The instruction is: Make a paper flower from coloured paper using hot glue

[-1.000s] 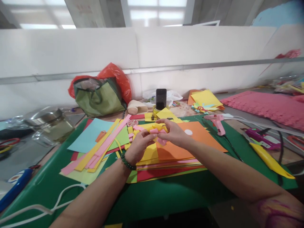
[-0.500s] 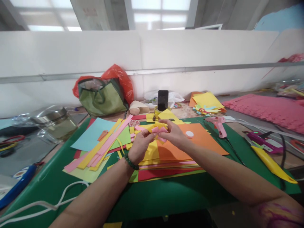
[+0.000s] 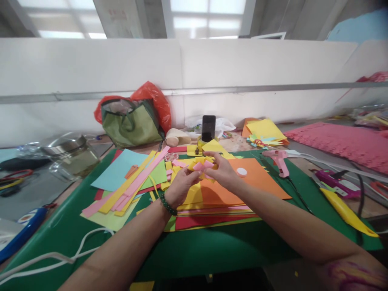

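Both my hands meet above a stack of coloured paper sheets (image 3: 230, 190) on a green mat (image 3: 212, 250). My left hand (image 3: 180, 186), with a dark bead bracelet at the wrist, pinches one side of a small pink and yellow folded paper piece (image 3: 203, 166). My right hand (image 3: 221, 171) grips the other side of the same piece with curled fingers. Long pink and yellow paper strips (image 3: 130, 186) lie just left of my hands on blue and green sheets.
A pink glue gun (image 3: 279, 159) lies right of the orange sheet, a yellow cutter (image 3: 345, 210) further right. A phone (image 3: 208, 127) stands at the back, beside a green and red bag (image 3: 133, 117). A glass jar (image 3: 71, 155) and white cord (image 3: 60, 256) are at the left.
My hands have kept working the folded piece in the same spot, the fingers shifting slightly on it. The view has drifted a little.
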Demonstrator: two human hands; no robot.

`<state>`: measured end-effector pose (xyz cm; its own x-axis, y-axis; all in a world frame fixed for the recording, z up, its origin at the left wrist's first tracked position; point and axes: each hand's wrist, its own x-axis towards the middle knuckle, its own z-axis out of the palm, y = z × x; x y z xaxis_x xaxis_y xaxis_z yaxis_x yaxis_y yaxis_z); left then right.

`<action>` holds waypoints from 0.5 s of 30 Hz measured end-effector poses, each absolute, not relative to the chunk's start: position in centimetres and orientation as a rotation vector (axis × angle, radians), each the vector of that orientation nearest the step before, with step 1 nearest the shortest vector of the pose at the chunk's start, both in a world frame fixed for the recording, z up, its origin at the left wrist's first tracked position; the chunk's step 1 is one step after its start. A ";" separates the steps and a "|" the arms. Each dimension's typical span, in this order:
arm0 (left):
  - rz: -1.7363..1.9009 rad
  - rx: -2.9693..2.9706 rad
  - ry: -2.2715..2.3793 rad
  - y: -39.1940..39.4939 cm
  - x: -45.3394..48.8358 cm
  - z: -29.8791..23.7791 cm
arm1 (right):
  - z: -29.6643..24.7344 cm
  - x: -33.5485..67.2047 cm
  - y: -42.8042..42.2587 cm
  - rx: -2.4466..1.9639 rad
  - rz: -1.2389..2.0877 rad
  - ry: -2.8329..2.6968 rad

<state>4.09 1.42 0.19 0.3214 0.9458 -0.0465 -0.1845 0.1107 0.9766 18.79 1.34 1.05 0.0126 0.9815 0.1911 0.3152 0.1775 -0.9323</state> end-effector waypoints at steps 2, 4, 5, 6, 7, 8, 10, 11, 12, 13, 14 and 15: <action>1.004 1.113 0.848 1.2 4.0 0.4 | 1.1 19.0 1.4 -1.301 0.904 -1.476; 1.023 1.075 0.833 1.1 4.0 0.5 | 1.2 19.2 1.4 -1.307 0.953 -1.472; 1.038 1.056 0.830 1.1 3.9 0.6 | 1.2 19.3 1.4 -1.319 0.954 -1.479; 1.049 1.045 0.827 1.1 3.9 0.6 | 1.3 19.4 1.4 -1.334 0.941 -1.497; 1.057 1.046 0.831 1.2 3.9 0.6 | 1.3 19.4 1.4 -1.348 0.921 -1.522; 1.061 1.058 0.841 1.2 3.9 0.6 | 1.4 19.4 1.3 -1.358 0.901 -1.548; 1.063 1.100 0.869 1.3 3.8 0.5 | 1.5 19.3 1.2 -1.360 0.880 -1.572; 1.064 1.119 0.885 1.3 3.8 0.4 | 1.5 19.3 1.1 -1.352 0.892 -1.571; 1.070 1.132 0.895 1.4 3.9 0.3 | 1.5 19.2 1.1 -1.340 0.911 -1.563; 1.081 1.139 0.897 1.4 3.9 0.2 | 1.4 19.1 1.1 -1.328 0.934 -1.549; 1.093 1.143 0.891 1.5 3.9 0.1 | 1.3 19.1 1.1 -1.317 0.960 -1.533; 1.105 1.144 0.882 1.6 3.9 0.0 | 1.2 19.0 1.1 -1.304 0.987 -1.515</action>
